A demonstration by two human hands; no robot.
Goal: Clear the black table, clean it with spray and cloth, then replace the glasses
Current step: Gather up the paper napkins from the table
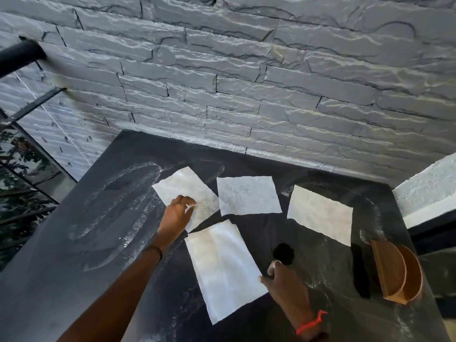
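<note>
Several white paper sheets lie spread on the black table [74,280], whose top shows whitish wipe streaks. My left hand [179,211] rests on the far-left sheet [182,186], fingers curled and pinching a bit of it. My right hand [283,285] pinches the right edge of the nearest sheet [222,267]. Two more sheets lie flat, one in the middle [248,195] and one to the right [320,213]. No glasses, spray bottle or cloth are in view.
A half-round wooden holder [394,272] stands near the table's right edge. A small dark blob [283,253] sits just beyond my right hand; I cannot tell what it is. A grey stone wall [246,82] borders the far edge, and a glass railing [22,169] is at left.
</note>
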